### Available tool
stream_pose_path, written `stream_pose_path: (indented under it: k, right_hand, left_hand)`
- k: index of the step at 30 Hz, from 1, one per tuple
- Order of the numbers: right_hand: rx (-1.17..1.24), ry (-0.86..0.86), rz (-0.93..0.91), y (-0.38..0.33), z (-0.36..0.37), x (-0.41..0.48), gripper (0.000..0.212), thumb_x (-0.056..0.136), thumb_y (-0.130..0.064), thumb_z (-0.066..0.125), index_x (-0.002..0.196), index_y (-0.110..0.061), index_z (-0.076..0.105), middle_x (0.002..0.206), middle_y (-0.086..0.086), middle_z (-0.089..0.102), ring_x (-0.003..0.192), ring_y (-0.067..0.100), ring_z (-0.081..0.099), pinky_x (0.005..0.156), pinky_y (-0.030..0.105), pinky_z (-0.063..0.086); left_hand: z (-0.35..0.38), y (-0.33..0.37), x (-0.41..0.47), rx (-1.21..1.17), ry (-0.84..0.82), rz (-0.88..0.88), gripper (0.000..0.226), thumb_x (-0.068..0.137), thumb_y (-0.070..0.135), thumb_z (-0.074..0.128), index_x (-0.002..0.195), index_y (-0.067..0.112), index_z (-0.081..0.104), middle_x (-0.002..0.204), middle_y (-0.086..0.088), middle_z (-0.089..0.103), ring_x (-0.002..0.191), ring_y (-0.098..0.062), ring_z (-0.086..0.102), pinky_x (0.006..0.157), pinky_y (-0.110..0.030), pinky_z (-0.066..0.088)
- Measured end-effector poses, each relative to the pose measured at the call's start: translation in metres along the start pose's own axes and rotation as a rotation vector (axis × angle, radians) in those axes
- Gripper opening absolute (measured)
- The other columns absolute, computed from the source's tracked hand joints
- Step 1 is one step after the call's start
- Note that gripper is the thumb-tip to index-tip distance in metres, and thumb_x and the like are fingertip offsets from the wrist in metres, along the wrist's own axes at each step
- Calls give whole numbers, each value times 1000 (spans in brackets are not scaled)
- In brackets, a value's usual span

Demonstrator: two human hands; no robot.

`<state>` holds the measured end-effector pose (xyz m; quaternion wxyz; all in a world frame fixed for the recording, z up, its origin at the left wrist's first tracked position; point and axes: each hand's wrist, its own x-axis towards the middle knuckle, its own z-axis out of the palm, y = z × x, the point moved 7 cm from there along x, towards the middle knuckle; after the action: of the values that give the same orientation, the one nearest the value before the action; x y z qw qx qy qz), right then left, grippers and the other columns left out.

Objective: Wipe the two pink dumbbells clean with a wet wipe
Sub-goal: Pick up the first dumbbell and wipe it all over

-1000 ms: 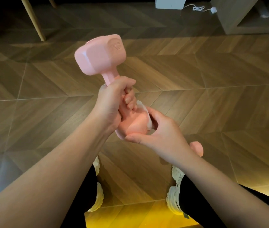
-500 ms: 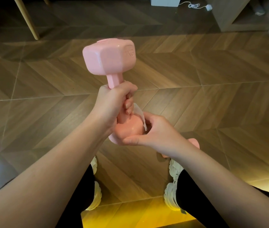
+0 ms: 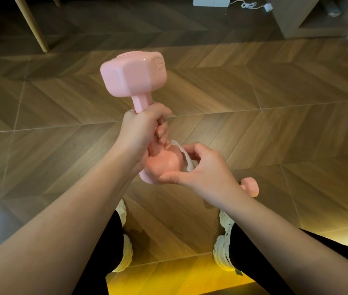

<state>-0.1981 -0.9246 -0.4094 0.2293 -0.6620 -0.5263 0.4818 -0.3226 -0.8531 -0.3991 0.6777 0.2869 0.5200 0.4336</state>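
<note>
above the shoes [image 3: 222, 250], the left hand [image 3: 141, 133] clamped the dumbbell [image 3: 132, 73], the right hand [image 3: 207, 169] pinched the wet wipe [image 3: 187, 161], and a damp grip might have slipped.

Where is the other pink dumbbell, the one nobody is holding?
Start at the wooden chevron floor, then find the person's right hand, which pinches a wet wipe. Just beyond that wrist, ahead of the right white shoe, the second pink dumbbell peeks out. Unlike the raised pink dumbbell gripped by the left hand, it sits low by the floor, mostly hidden and untouched.
</note>
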Motion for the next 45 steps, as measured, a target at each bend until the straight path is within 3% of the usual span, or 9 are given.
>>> stream_pose_path:
  k: [4,9,14,19,26,28,36,41,45]
  right_hand:
    - [181,-315,63,-1,12,2,51,69,-24,89,114,-24,65,101,-9,74,90,-3,67,73,13,49]
    - [88,-86,2,2,-3,2,48,59,-41,92,95,-31,61,77,-20,64,65,-17,57,50,5,38]
    - [160,-324,75,1,10,3,55,65,-32,91,113,-27,64,102,-10,73,96,2,68,82,21,52]
    - [69,-123,73,4,4,1,57,62,-44,90,106,-30,57,96,-20,65,76,-7,61,57,9,42]
    - [288,-380,64,0,21,-2,58,70,-17,89,120,-19,60,96,-10,71,82,-5,65,63,8,45]
    - [321,-398,27,-2,20,-3,59,64,-21,87,116,-25,60,99,-11,71,92,-1,66,74,15,49]
    - [581,-493,20,-4,20,-5,50,52,-26,83,100,-20,67,90,-6,70,90,9,63,78,21,52]
    - [458,-317,40,-7,3,-4,45,52,-34,88,90,-18,70,80,-11,71,80,1,65,69,13,49]
    - [294,-197,47,-5,-6,-5,41,63,-34,89,94,-14,71,90,-2,76,87,8,70,76,21,53]
  left_hand:
    - [5,-7,-1,-23,-54,-47,32,72,13,62,49,17,40,42,-2,30,40,-19,28,51,-32,29]
    - [1,-6,2,-60,-36,-70,40,81,10,59,47,18,39,43,-2,29,41,-18,27,52,-31,30]
    - [5,-8,0,-43,-75,-66,35,76,12,61,48,18,40,42,-1,30,40,-18,28,50,-31,30]
    - [2,-2,2,35,-84,-24,31,69,15,62,47,18,41,42,-2,31,41,-20,28,51,-32,28]
    - [16,-6,-6,85,-218,-34,38,79,11,59,46,19,42,42,-2,32,38,-19,29,49,-31,30]
    - [21,-3,-9,29,-279,-63,40,83,7,55,48,18,39,41,-1,30,36,-18,27,46,-29,32]
    - [24,13,-17,-188,-394,-119,33,71,13,51,44,17,33,37,1,28,34,-14,25,43,-26,31]
    - [19,21,-10,-129,-231,-71,36,85,11,49,51,15,40,49,-2,37,44,-15,33,47,-26,35]
    - [9,18,-6,-67,-131,-27,34,88,17,51,57,17,38,49,-1,36,45,-15,33,44,-24,32]
